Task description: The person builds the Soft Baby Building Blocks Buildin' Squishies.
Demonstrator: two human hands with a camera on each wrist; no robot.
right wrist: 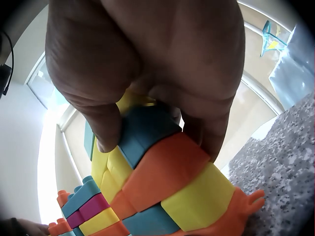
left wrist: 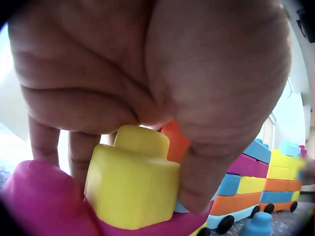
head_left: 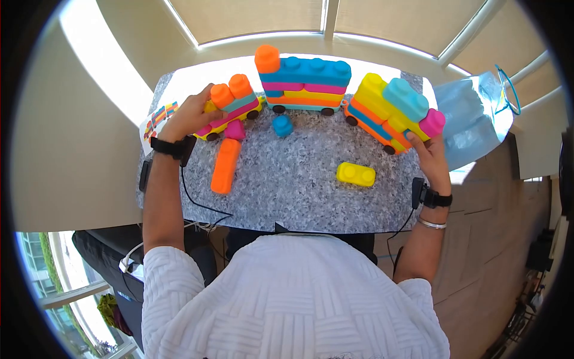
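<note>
A toy train of building blocks stands across the table in three linked cars. At its left car (head_left: pixel 239 109), my left hand (head_left: pixel 188 116) holds a yellow block (left wrist: pixel 133 187) between thumb and fingers. A magenta block (left wrist: pixel 47 201) sits in front of it. The middle car (head_left: pixel 305 84) has a blue top row and an orange block at one end. My right hand (head_left: pixel 431 158) grips the near end of the right car (head_left: pixel 388 113), thumb and fingers around a blue block (right wrist: pixel 147 132) there. An orange slope block (right wrist: pixel 165 167) lies just below.
Loose on the table (head_left: pixel 287 191) are an orange block (head_left: pixel 225 166), a magenta block (head_left: pixel 235 130), a blue block (head_left: pixel 282 125) and a yellow block (head_left: pixel 356 174). A translucent blue bag (head_left: pixel 472 119) lies at the right edge, and a printed picture sheet (head_left: pixel 158 122) at the left.
</note>
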